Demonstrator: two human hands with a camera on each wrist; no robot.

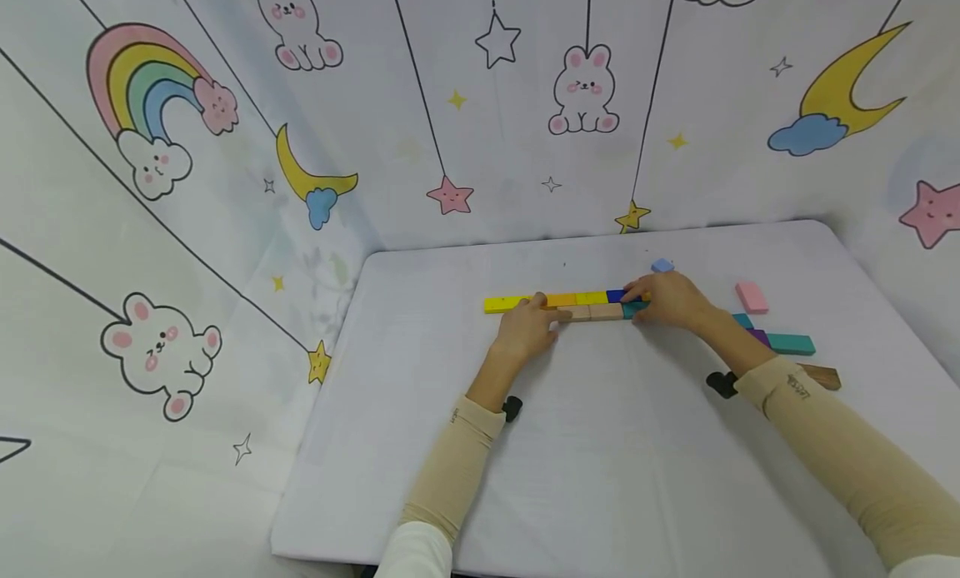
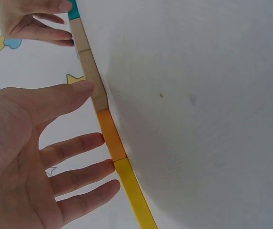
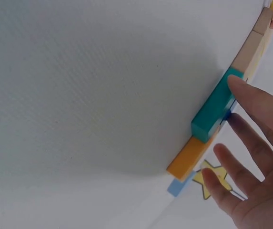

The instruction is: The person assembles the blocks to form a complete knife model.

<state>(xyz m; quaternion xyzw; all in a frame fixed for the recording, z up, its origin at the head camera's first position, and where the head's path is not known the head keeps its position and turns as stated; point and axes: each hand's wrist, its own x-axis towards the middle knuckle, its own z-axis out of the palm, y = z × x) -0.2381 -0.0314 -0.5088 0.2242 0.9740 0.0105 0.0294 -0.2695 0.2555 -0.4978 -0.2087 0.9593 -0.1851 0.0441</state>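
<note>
Two rows of flat blocks lie side by side on the white-covered table. At the back are a yellow block [image 1: 504,304], an orange block [image 1: 561,300], a second yellow one and a dark blue block [image 1: 615,296]. In front run two wooden blocks [image 1: 606,311] and a teal block [image 3: 213,107]. My left hand [image 1: 527,331] rests its thumb on a wooden block, its spread fingers reaching the row's back. My right hand [image 1: 672,301] pinches at the teal block, thumb on its edge, index finger by the blue one. An orange block [image 3: 186,160] shows beyond the teal.
A light blue block [image 1: 662,266] lies behind the right hand. Off to the right are a pink block [image 1: 752,297], a teal block [image 1: 792,344], a purple one [image 1: 760,336] and a brown wooden piece [image 1: 823,376]. A patterned cloth [image 1: 517,145] hangs behind the table.
</note>
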